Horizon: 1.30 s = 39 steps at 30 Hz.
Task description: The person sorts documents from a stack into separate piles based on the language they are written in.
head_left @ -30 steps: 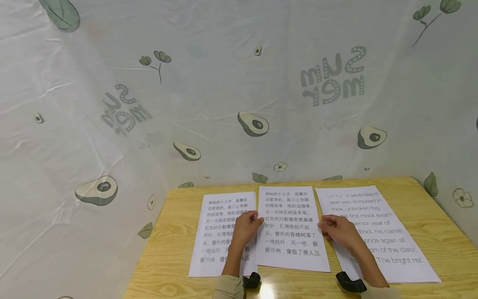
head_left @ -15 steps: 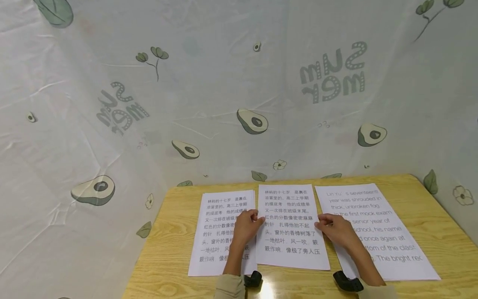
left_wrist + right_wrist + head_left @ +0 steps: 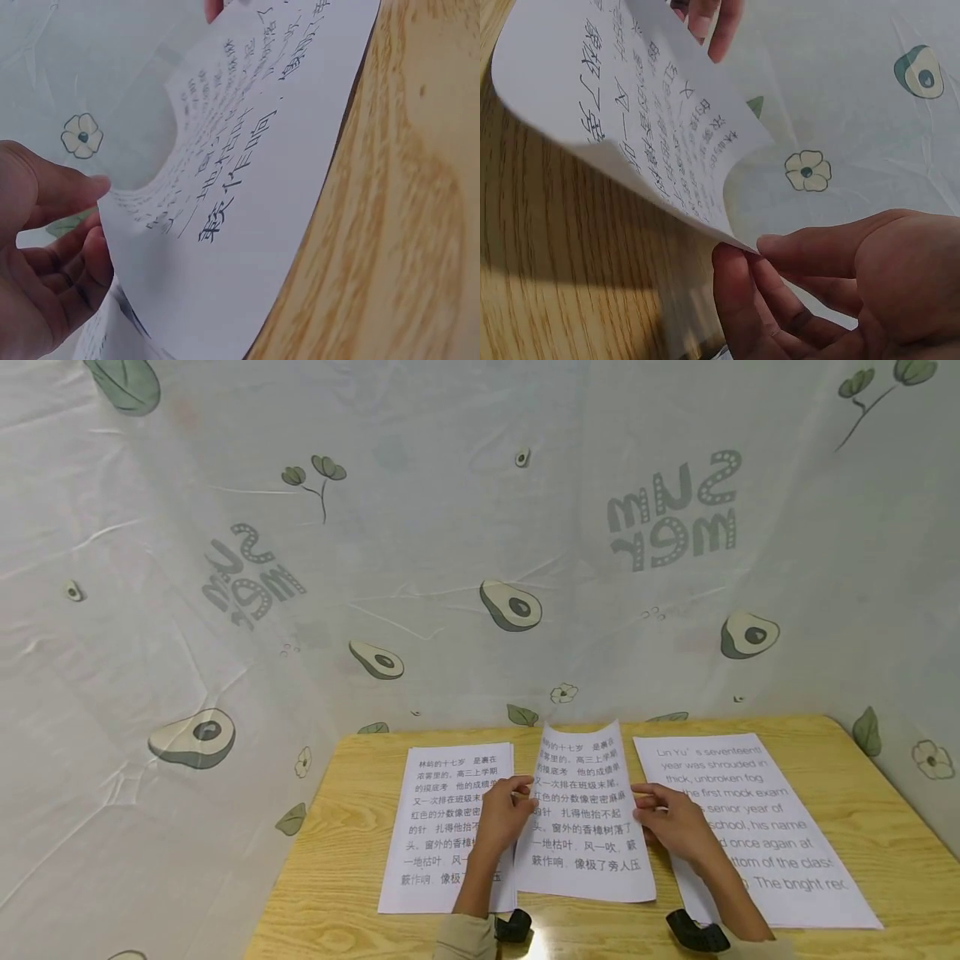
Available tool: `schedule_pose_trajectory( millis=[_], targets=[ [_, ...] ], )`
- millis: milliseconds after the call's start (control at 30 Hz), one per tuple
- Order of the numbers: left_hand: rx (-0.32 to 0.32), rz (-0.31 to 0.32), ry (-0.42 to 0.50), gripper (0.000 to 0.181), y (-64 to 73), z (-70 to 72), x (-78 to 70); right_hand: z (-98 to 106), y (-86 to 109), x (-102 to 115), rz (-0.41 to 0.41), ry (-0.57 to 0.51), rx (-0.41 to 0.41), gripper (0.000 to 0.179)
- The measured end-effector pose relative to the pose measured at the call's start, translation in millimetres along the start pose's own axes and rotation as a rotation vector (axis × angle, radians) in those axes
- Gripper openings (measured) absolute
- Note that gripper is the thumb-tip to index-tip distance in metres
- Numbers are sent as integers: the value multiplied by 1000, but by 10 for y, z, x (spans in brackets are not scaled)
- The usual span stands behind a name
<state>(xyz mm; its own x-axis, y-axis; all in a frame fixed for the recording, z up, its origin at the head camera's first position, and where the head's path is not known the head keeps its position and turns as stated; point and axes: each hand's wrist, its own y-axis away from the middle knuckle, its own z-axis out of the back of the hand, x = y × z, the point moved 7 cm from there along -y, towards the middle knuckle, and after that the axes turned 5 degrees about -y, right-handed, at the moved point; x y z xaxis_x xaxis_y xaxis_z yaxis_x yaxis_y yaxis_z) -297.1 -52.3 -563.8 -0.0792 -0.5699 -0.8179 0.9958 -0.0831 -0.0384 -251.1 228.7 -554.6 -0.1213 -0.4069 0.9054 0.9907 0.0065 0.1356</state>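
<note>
A white sheet of paper (image 3: 581, 852) printed with Chinese characters is held up between my two hands, its middle sagging and its far corners curling upward. My left hand (image 3: 507, 814) pinches its left edge between thumb and fingers, as the left wrist view confirms. At the opposite edge my right hand (image 3: 675, 822) pinches the paper the same way; in the right wrist view the thumb (image 3: 802, 244) lies over the edge with fingers beneath. Part of the sheet is lifted off the wooden table (image 3: 330, 852); its lower edge looks near the tabletop.
On the left lies a stack of Chinese-printed sheets (image 3: 431, 852), partly under my left forearm. An English-printed sheet (image 3: 817, 877) lies on the right, partly covered by my right hand and forearm. A cloth backdrop (image 3: 450, 527) with avocado prints stands behind the table.
The middle sheet lay flat half a second ago; now both its sides are raised and it bows between my hands. My hands have moved slightly closer together.
</note>
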Motion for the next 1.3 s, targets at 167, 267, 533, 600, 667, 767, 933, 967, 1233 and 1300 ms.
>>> schedule_pose_trajectory(
  millis=[167, 267, 533, 600, 667, 767, 933, 967, 1233, 1300],
  targets=[
    [-26, -4, -17, 38, 11, 3, -24, -6, 10, 31, 3, -24, 5, 50],
    [-54, -7, -27, 39, 12, 29, -20, 7, 23, 43, 7, -27, 1, 51],
    [-151, 21, 38, 38, 26, 184, 18, 69, 36, 64, 2, -57, -17, 51],
    [-164, 21, 63, 37, 28, 222, 20, 86, 38, 69, 4, -52, -20, 52],
    [-170, 22, 81, 37, 28, 257, 25, 95, 40, 77, 8, -49, -18, 52],
    [-170, 35, 99, 36, 32, 303, 47, 93, 42, 89, 12, -58, -11, 52],
    [-174, 48, 123, 37, 48, 392, 88, 36, 31, 124, 15, -113, 8, 53],
    [-175, 50, 127, 37, 54, 412, 98, 13, 31, 132, 15, -125, 12, 53],
    [-171, 77, 134, 38, 103, 580, 224, -203, 9, 177, 21, -185, 26, 52],
    [-168, 80, 132, 38, 115, 627, 262, -264, -6, 190, 25, -190, 29, 52]
  ],
)
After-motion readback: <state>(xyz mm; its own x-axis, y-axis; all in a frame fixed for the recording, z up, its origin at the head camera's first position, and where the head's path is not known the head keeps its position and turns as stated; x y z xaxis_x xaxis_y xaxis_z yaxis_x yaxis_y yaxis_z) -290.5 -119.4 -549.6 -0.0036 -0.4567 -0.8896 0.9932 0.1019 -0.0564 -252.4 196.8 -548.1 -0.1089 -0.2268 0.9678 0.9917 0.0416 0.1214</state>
